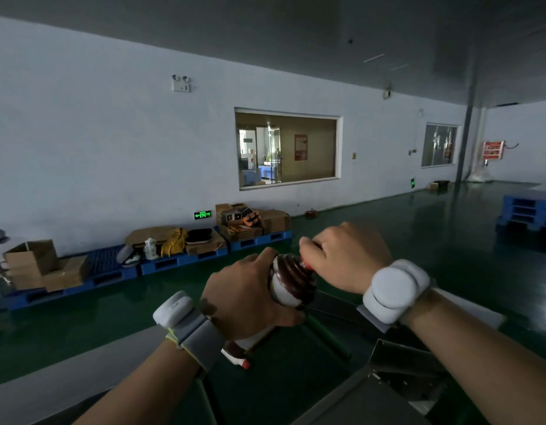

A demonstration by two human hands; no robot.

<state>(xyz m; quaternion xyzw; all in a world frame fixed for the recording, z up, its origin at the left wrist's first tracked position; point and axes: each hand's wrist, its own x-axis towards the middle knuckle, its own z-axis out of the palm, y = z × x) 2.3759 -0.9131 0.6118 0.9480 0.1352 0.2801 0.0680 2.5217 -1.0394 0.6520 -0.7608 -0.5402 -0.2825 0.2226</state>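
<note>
I hold a bottle of dark brown sauce (291, 282) with a white label and ribbed shoulder at chest height in the middle of the view. My left hand (247, 297) grips its body from the left. My right hand (345, 256) is curled round its red cap at the top. A second, similar bottle (239, 352) with a red cap lies below my left wrist, partly hidden by it. Both wrists wear white sensor bands.
A grey bench edge (81, 363) runs across the bottom left, and a metal tray or chute (397, 372) sits at the lower right. Beyond is a green floor (388, 234). Blue pallets (179, 260) with cardboard boxes line the white wall; more stacked pallets (529, 210) stand far right.
</note>
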